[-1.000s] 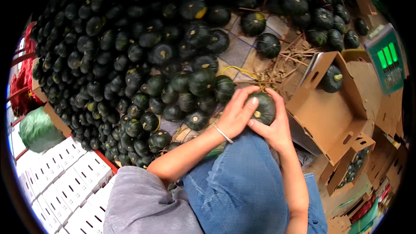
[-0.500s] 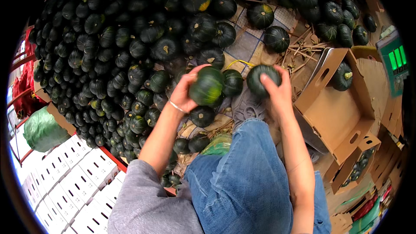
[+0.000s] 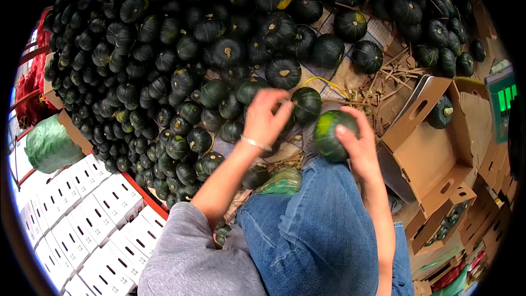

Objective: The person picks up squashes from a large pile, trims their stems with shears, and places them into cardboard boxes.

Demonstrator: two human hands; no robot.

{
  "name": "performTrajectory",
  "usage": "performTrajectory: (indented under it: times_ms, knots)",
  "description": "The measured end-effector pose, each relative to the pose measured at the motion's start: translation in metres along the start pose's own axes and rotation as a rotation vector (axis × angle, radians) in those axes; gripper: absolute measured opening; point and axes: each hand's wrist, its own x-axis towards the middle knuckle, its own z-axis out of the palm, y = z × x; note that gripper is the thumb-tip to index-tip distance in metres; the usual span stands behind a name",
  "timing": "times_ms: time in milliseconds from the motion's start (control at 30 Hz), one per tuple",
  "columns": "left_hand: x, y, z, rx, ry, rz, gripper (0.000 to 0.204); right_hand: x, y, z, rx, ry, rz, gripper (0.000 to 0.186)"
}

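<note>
My right hand (image 3: 358, 137) is closed on a dark green squash with a bright yellow-green patch (image 3: 330, 130), held just above the knee of my jeans (image 3: 307, 225). My left hand (image 3: 271, 114), slightly blurred, hovers at the front of the squash pile, fingers loosely bent and thumb apart, with no squash visible in its grasp. A striped squash (image 3: 307, 104) lies between my hands, just beyond them. The large pile of dark squashes (image 3: 137, 66) spreads behind and left, with a few squashes on a checked mat and a yellow cord (image 3: 323, 81) among dry stalks (image 3: 392, 74).
An open cardboard box (image 3: 427, 164) holding a squash stands at right, beside a green-lit scale (image 3: 498, 107) and more cartons (image 3: 490, 203). At left are stacked white boxes (image 3: 93, 219), a red rail, red mesh sacks (image 3: 30, 93) and a green wrapped bundle (image 3: 52, 145).
The yellow-green squash has passed from my left hand into my right, moving rightward. The darker squash my right hand held half a second ago is out of it. My left hand has released its hold.
</note>
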Motion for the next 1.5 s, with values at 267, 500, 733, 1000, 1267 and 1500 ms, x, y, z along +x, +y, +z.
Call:
performTrajectory:
  times_ms: [267, 500, 733, 1000, 1267, 1500]
  knots:
    - [0.093, -0.016, 0.055, 0.616, -0.080, -0.193, 0.080, 0.059, 0.030, -0.014, -0.068, 0.321, -0.033, 0.055]
    - [0.069, -0.029, 0.018, -1.432, -0.293, -0.571, 0.047, 0.085, 0.043, -0.018, 0.076, 0.304, 0.098, 0.062]
    - [0.034, -0.077, -0.066, -0.015, 0.346, -0.036, 0.029, 0.096, 0.034, -0.007, 0.088, 0.197, 0.120, 0.066]
    - [0.019, -0.135, -0.104, 0.380, 0.040, -0.193, 0.073, 0.120, 0.048, -0.018, -0.808, 0.014, -0.125, 0.072]
    - [-0.013, -0.081, -0.135, -0.749, 0.155, -0.621, 0.060, 0.052, 0.025, -0.035, -0.915, 0.095, -0.307, 0.045]
    - [-0.102, -0.131, -0.102, 0.114, -0.154, -0.350, 0.064, 0.019, 0.026, -0.033, -0.880, 0.036, -0.234, 0.035]
